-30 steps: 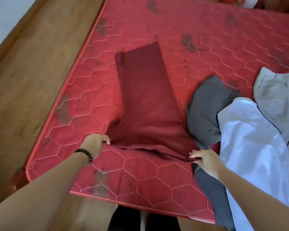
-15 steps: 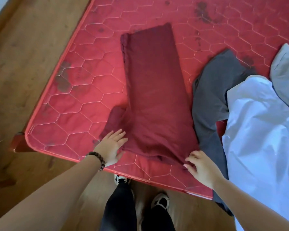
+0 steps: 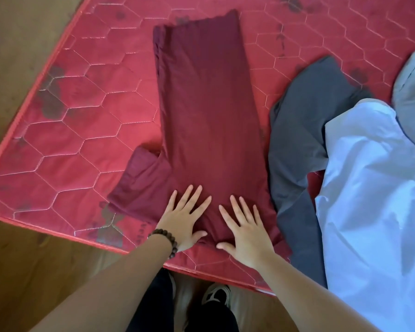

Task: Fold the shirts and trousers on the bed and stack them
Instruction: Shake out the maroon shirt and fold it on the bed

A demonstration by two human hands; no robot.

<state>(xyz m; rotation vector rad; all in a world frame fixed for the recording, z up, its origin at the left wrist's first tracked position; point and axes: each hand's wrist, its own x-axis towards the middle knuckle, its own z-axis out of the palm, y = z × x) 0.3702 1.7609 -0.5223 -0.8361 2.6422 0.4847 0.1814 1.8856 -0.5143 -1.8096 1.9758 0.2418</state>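
Note:
A dark red garment [image 3: 206, 104] lies lengthwise on the red quilted mattress [image 3: 82, 140], folded into a long strip with a flap sticking out at its near left. My left hand [image 3: 185, 219], with a bead bracelet at the wrist, lies flat on the garment's near end, fingers spread. My right hand [image 3: 244, 228] presses flat beside it, fingers straight. To the right lie a dark grey garment [image 3: 297, 140], a white shirt [image 3: 369, 188] overlapping it, and a light grey garment [image 3: 412, 92] at the far right edge.
The mattress's near edge [image 3: 58, 232] runs diagonally just below my hands, with wooden floor [image 3: 22, 271] beyond it on the left and front. My shoes and dark trouser legs [image 3: 201, 307] stand at the edge. Dark stains mark the mattress.
Both hands let go of the garment's near corners and moved inward; they now lie flat side by side on its near end. The view has shifted closer.

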